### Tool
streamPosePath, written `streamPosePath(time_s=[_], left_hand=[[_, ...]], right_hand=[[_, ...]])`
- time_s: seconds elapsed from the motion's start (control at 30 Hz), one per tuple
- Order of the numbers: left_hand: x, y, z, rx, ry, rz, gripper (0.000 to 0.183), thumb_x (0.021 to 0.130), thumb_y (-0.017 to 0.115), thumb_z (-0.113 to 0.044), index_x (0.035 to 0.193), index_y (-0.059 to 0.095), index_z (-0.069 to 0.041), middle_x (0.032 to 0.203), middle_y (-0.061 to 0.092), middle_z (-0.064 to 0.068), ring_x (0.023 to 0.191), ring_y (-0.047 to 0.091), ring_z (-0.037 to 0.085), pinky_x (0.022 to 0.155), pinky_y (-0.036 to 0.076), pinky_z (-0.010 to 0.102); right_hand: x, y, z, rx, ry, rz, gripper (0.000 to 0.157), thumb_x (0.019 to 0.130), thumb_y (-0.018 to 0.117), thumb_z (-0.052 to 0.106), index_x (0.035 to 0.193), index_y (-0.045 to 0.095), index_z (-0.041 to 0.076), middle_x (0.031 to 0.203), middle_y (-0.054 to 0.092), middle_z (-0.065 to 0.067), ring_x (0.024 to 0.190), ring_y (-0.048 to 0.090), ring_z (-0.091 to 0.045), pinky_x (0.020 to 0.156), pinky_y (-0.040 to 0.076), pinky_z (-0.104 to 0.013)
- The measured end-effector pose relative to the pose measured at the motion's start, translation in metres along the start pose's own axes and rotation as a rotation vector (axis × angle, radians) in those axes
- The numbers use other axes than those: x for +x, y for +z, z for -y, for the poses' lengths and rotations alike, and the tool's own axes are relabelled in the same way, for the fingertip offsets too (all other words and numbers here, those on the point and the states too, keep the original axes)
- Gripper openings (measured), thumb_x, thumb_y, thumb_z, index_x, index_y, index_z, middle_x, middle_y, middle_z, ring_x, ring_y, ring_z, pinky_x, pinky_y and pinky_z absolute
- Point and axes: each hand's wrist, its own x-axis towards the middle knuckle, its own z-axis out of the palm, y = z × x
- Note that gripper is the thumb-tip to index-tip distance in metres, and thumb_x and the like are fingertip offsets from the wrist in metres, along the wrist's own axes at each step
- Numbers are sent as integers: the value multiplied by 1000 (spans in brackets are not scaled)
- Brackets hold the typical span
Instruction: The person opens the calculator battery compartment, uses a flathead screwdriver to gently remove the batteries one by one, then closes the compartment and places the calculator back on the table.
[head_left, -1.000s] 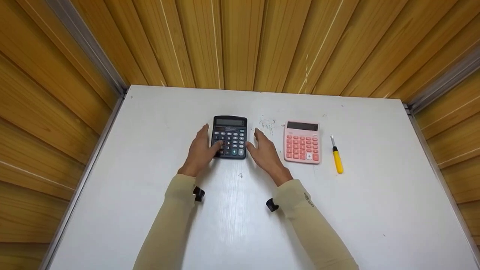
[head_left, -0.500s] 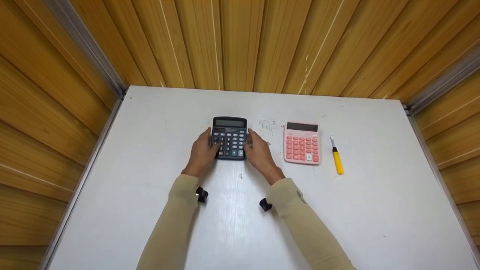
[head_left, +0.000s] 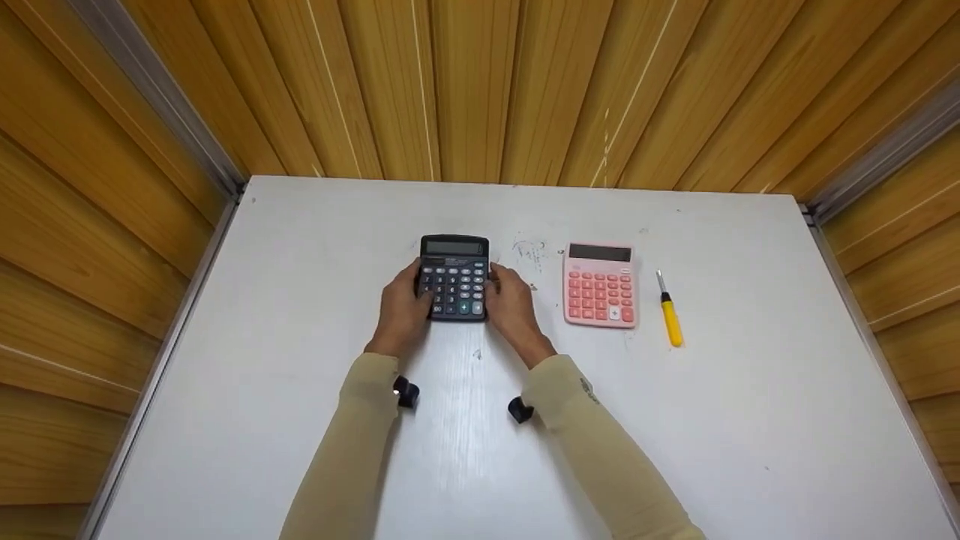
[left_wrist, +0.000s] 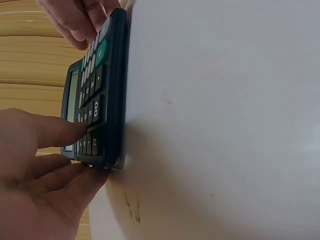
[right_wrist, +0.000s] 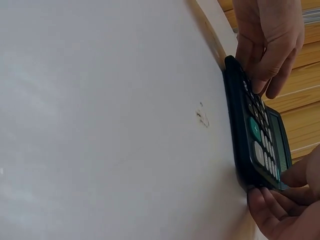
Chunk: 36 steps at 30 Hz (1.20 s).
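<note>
A black calculator [head_left: 454, 277] lies face up on the white table, its display toward the far side. My left hand [head_left: 403, 307] holds its left edge, the thumb over the lower-left keys. In the left wrist view the fingers [left_wrist: 75, 182] of that hand reach along the calculator's side at table level. On the opposite edge my right hand [head_left: 514, 304] grips the calculator, its thumb on the upper face. Curled fingertips [right_wrist: 257, 200] of the right hand touch the side near the bottom, as the right wrist view shows. The calculator's underside is hidden.
To the right lies a pink calculator [head_left: 600, 285], face up. Beyond it is a screwdriver [head_left: 671, 319] with a yellow handle, its tip pointing away. Wood-patterned walls [head_left: 480, 90] stand behind and beside the white table [head_left: 247, 375].
My right hand has moved left from beside the black calculator to grip its right edge. The left hand has drawn in closer on the left edge. Pink calculator and screwdriver stay put.
</note>
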Motion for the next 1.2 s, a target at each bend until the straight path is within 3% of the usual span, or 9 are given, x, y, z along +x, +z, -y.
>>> streamPosePath(time_s=[0.8,1.2], left_hand=[[-11,7,0,-28,22,-96,55,104,58,6,158,44,5,154,54,23,145,50,32,118,41,37],[-19,8,11,-91,72,-228,41,105,56,9,145,60,7,136,68,22,127,65,29,105,52,37]], right_hand=[[-7,7,3,40,33,-57,39,105,58,-2,143,61,-7,117,68,-17,104,63,-26,94,53,-38],[-12,10,-2,72,32,-90,37,103,60,-3,140,64,-6,119,69,-18,107,66,-27,96,54,-38]])
